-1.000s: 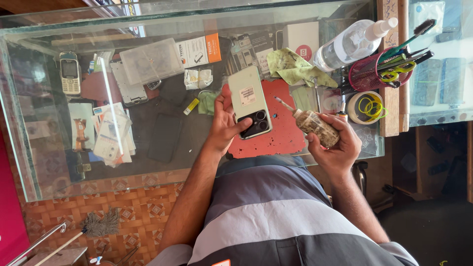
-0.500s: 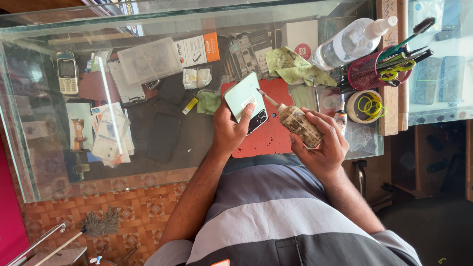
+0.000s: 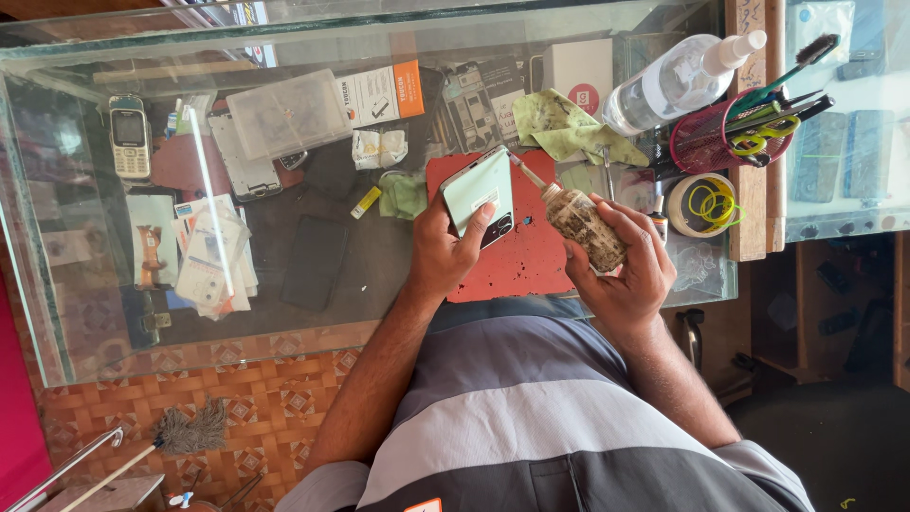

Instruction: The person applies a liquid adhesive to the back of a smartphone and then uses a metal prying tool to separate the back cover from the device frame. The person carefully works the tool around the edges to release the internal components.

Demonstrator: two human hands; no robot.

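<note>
**Phone and small bottle held over a glass worktop**

A glass worktop is seen from above, with shelves of stock visible through it. A red mat is laid on the glass just in front of the person. Beyond it a green cloth, a clear spray bottle and a red mesh pot of tools are set at the far right, with a roll of tape just beside the pot. Under the glass to the left, an old keypad phone, a clear plastic box and a dark slab are seen. A tiled floor in an orange pattern is shown below the near edge, and a small brush lies on it.

A pale green phone is held back side up, tilted, in the left hand, whose grip is closed around its near end above the mat. A small bottle with a thin nozzle is grasped in the right hand, the fingers wrapped round its body. The bottle is held just right of the phone, and its nozzle tip is brought to the phone's far right edge; whether it touches cannot be told.
</note>
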